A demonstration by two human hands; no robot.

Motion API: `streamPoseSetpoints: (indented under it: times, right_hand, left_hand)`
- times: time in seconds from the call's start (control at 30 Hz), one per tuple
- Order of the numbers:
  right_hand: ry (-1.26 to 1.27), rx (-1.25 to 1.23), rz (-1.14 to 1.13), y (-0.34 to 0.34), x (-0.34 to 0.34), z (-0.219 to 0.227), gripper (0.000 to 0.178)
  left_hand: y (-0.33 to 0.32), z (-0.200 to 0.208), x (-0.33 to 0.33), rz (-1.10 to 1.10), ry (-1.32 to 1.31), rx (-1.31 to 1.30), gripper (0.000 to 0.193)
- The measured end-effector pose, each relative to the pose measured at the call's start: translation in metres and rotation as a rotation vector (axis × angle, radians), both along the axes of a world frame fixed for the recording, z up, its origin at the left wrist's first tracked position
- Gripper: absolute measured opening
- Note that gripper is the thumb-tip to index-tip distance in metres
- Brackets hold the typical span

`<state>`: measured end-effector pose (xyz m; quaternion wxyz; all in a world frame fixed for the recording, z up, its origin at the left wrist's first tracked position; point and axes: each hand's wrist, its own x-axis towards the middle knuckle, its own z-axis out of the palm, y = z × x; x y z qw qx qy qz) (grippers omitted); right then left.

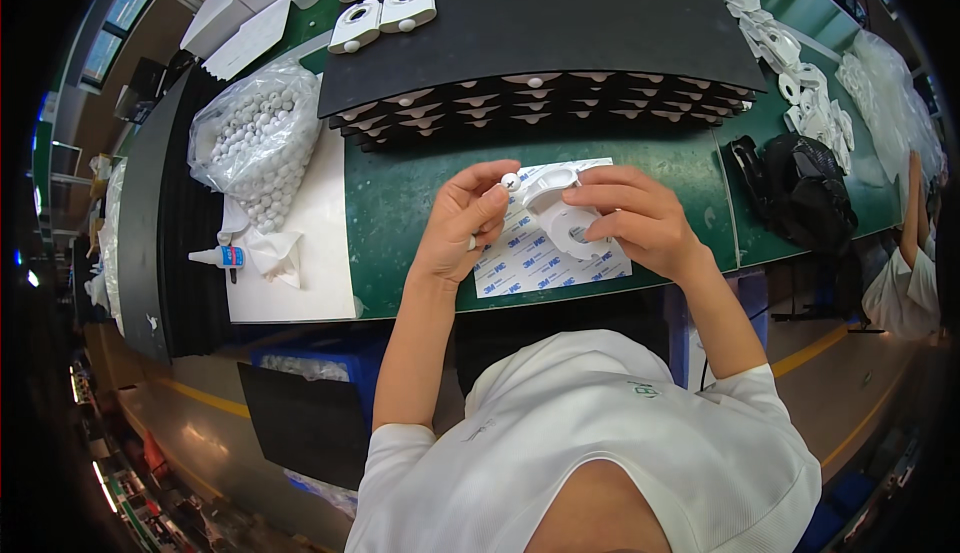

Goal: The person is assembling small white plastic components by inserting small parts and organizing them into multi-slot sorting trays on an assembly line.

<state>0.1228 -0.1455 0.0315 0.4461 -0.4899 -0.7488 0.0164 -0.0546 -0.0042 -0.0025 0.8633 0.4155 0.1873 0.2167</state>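
Note:
Between the thumb and forefinger of my left hand (465,218) is a small white ball (511,181) with a dark mark on its face. My right hand (635,218) grips a white plastic housing (565,215) that has a round opening and a raised curved rim. The ball sits right beside the housing's upper left edge; whether they touch I cannot tell. Under both hands lies a white sheet with blue print (515,265) on the green table (400,243). My right fingers cover part of the housing.
Stacked black boards (540,28) hold white housings (408,5) in layers beyond my hands. At left are a clear bag of white balls (262,138), a small glue bottle (217,256) and a crumpled white tissue (275,256). A black bag (805,188) and loose white parts (815,113) lie at right.

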Motion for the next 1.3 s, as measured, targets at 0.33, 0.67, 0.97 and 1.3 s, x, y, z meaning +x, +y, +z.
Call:
streamPoseSetpoints:
  times: [0.33, 0.67, 0.97, 1.3]
  right_hand:
    - [1.047, -0.232, 0.084, 0.009, -0.016, -0.027, 0.010]
    - [1.424, -0.443, 0.090, 0.016, -0.026, -0.038, 0.018]
    - [1.414, -0.461, 0.092, 0.015, -0.023, -0.039, 0.019]
    - [1.153, -0.620, 0.136, 0.009, -0.016, -0.020, 0.030]
  left_hand:
    - [-0.004, 0.005, 0.003, 0.049, 0.108, 0.113, 0.025]
    - [-0.005, 0.003, 0.004, 0.098, 0.144, 0.155, 0.024]
    - [-0.007, 0.003, 0.004, 0.126, 0.116, 0.320, 0.025]
    - [-0.006, 0.002, 0.003, 0.111, 0.179, 0.620, 0.045]
